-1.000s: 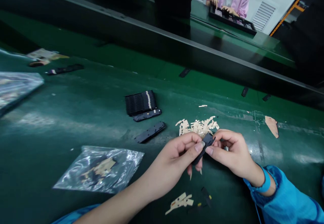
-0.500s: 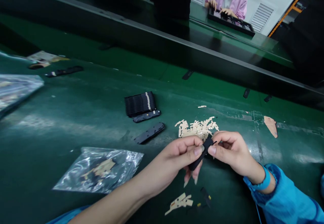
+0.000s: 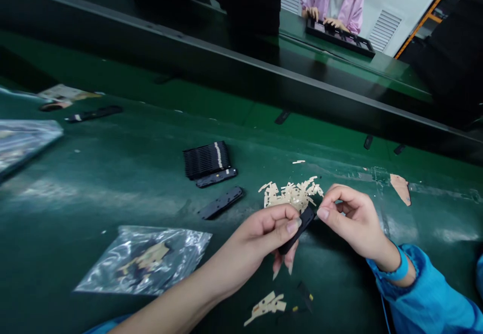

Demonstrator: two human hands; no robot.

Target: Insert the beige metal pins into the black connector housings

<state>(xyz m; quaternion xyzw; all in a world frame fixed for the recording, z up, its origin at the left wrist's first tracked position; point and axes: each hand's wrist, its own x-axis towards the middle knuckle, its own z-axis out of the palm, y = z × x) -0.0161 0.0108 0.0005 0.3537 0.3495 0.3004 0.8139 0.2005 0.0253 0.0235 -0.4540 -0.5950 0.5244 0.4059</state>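
Observation:
Between thumb and fingers, my left hand (image 3: 266, 231) holds a slim black plastic part (image 3: 293, 238), tilted up toward the right. My right hand (image 3: 350, 219) is closed in a pinch just off the part's upper end; anything between those fingertips is too small to make out. Behind both hands lies a heap of cream-coloured cut pieces (image 3: 289, 194). Nearer to me, a few more cream pieces (image 3: 267, 305) lie beside small dark pieces with yellow spots (image 3: 305, 296).
Left of my hands are a stack of black parts (image 3: 206, 160), a single black part (image 3: 222, 203) and a clear plastic bag (image 3: 177, 243) with cream pieces inside. A dark raised bar (image 3: 241, 67) crosses behind the green table (image 3: 143, 183). Beyond it, a person in pink (image 3: 354, 7) handles a black frame.
My right hand has moved right, away from the black part's upper end. My left hand keeps its hold, and the view has shifted slightly.

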